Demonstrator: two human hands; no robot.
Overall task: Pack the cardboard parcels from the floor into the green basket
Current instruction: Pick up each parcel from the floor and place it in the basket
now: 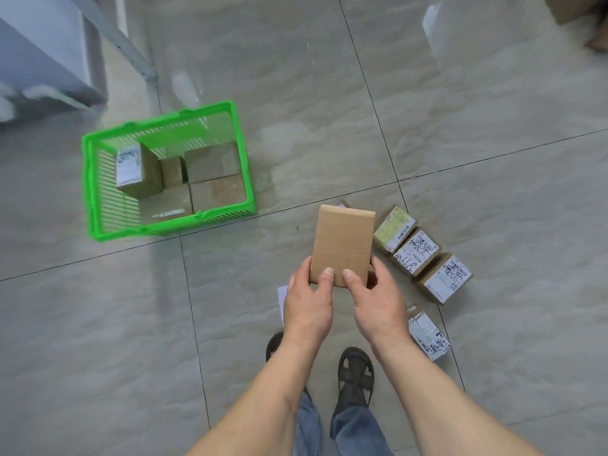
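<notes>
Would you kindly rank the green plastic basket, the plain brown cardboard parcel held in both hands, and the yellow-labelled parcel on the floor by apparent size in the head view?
1. Green plastic basket, clearly largest.
2. Plain brown cardboard parcel, held by the left hand and right hand; being nearer the camera may inflate it.
3. Yellow-labelled parcel, smallest.

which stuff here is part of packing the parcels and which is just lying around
Part of the job:
green basket, already holding several parcels
plain parcel, held by left hand and right hand
labelled parcels on the floor

Just lying about:
grey cabinet
metal leg
cardboard box at the far corner
</notes>
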